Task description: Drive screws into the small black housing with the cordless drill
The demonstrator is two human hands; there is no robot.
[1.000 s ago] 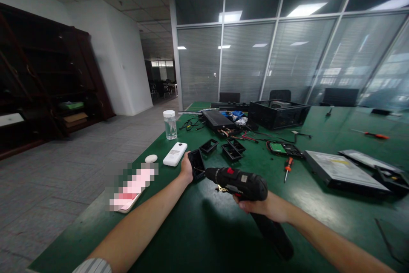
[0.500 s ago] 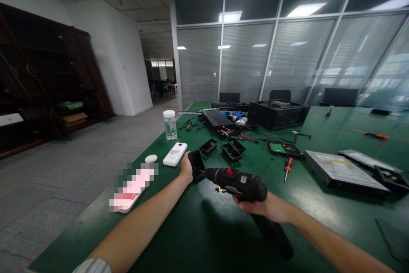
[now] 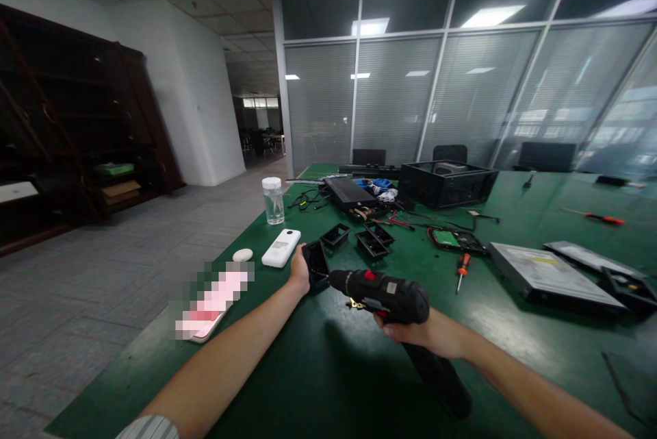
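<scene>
My left hand [image 3: 298, 270] is closed on the left side of a small black plastic frame [image 3: 317, 264], holding it tilted up with its hollow side towards me. In my right hand [image 3: 410, 331] is a black cordless drill [image 3: 382, 295] with red marks, gripped by its handle. The drill points left, and its bit reaches into the frame; whether the tip touches a screw is too small to tell. Just beyond lie more black frames [image 3: 335, 237], with two of them [image 3: 372, 244] close together. A small gold-coloured piece [image 3: 354, 303] shows under the drill's chuck.
On the left are a pink phone [image 3: 205, 337], a white oval object [image 3: 242, 255], a white handheld device [image 3: 281, 248] and a lidded jar [image 3: 273, 201]. An orange screwdriver [image 3: 463, 271], a hard drive [image 3: 456, 239], metal drives [image 3: 554, 278] and a black case [image 3: 446, 185] lie right and behind.
</scene>
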